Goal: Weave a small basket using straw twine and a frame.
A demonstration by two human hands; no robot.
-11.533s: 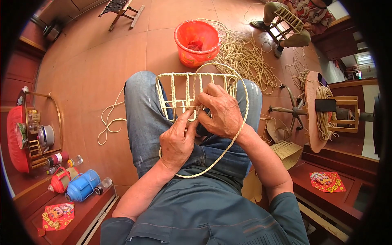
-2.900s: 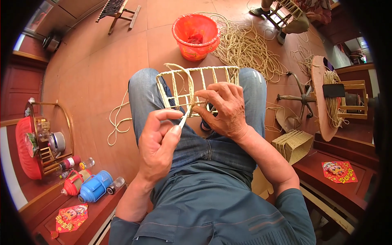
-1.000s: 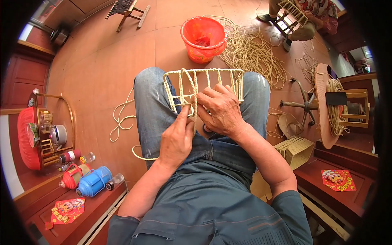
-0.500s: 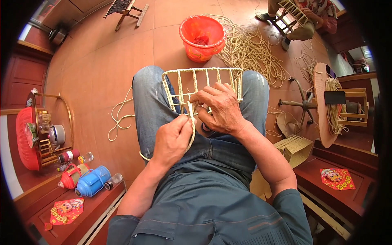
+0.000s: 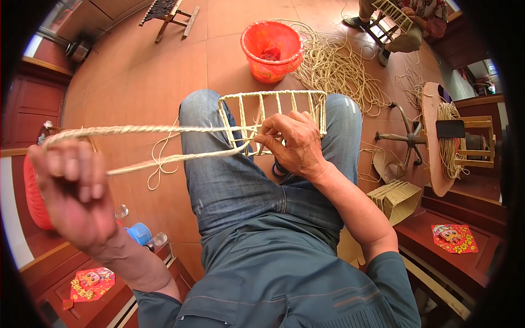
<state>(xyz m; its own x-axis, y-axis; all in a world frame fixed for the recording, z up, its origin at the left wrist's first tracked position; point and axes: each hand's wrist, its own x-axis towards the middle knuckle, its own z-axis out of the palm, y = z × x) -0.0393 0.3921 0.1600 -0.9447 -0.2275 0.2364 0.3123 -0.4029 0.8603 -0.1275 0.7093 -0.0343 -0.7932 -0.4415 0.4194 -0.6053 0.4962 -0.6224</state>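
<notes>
Out to the left, the left hand [image 5: 74, 191] is fisted round the twisted straw rope [image 5: 164, 145], stretched tight across to the rope-wrapped frame [image 5: 273, 117] on the lap, where the right hand [image 5: 292, 145] pinches the frame's near rail, red bucket [image 5: 272, 50] beyond

Under my knees is a floor [image 5: 136, 82] of reddish-brown tiles. A red plastic bucket [image 5: 272, 50] stands on it just ahead of me, and a loose heap of pale cord [image 5: 339, 68] sprawls beside the bucket to my right. A small wooden stool [image 5: 168, 12] sits farther off to the left. A thin loop of cord [image 5: 159, 164] lies on the tiles by my left leg.
</notes>
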